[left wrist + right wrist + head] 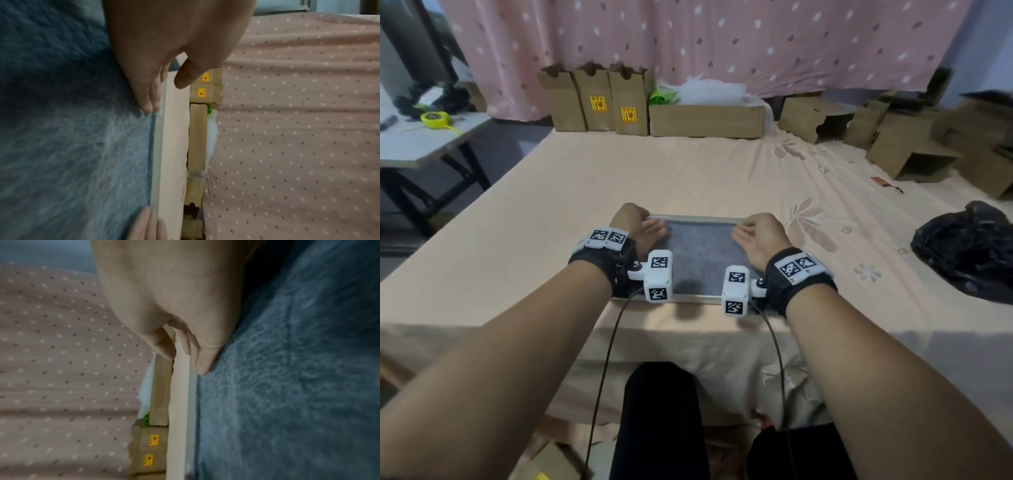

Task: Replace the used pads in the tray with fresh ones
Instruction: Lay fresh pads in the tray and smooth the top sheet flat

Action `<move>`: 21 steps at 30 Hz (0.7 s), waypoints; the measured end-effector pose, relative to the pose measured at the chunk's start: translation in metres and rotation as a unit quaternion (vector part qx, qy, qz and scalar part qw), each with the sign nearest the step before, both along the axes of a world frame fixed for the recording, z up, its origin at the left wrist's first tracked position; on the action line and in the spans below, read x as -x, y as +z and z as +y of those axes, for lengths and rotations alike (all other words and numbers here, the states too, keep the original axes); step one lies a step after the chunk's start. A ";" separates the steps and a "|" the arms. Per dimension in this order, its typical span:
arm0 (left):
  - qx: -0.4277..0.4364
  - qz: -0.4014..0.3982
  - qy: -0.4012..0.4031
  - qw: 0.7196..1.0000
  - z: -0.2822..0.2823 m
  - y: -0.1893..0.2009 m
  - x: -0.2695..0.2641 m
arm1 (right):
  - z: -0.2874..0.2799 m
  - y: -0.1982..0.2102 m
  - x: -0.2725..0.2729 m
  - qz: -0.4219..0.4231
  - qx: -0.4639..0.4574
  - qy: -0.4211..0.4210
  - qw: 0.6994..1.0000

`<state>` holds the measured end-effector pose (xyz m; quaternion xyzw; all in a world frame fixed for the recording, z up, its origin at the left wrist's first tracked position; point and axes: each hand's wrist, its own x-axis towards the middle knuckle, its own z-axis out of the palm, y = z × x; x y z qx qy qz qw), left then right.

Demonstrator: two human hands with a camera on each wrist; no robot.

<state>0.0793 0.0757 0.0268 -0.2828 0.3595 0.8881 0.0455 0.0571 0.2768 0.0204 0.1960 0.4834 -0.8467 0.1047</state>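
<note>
A shallow tray with a white rim (pixel 698 300) lies on the peach sheet right in front of me, filled by a grey-blue fuzzy pad (pixel 702 253). My left hand (pixel 643 229) is at the far left corner. Its fingers (pixel 148 97) lie flat on the pad (pixel 72 146) along the rim (pixel 159 154), with the thumb held apart beyond it. At the far right corner, my right hand (pixel 756 233) has the rim (pixel 183 402) between thumb and fingers. Its fingertips (pixel 203 368) rest on the pad (pixel 287 386).
Upright cardboard boxes (pixel 599 99) and a long low box (pixel 705 120) line the far edge under a pink dotted curtain. More boxes (pixel 911 144) pile at the right, with a black plastic bag (pixel 969 250) nearer. A side table (pixel 424 144) stands left.
</note>
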 end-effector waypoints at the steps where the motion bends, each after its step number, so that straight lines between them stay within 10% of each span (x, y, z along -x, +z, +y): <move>1: -0.007 0.013 0.013 1.000 0.006 0.001 -0.001 | -0.006 0.002 -0.004 0.008 0.017 0.033 0.999; 5: -0.012 0.052 0.031 0.998 0.030 -0.015 -0.014 | -0.023 0.006 -0.034 0.000 0.092 0.134 0.987; 12: -0.013 0.057 0.023 0.998 -0.005 -0.002 -0.022 | 0.009 -0.004 -0.017 0.041 0.049 -0.024 0.998; 18: 0.023 0.018 -0.094 0.995 0.032 -0.011 -0.047 | -0.037 -0.005 -0.064 -0.024 0.067 0.175 0.982; 21: 0.060 0.017 -0.044 0.997 0.014 -0.019 -0.050 | -0.015 -0.008 -0.063 -0.035 0.032 0.087 0.995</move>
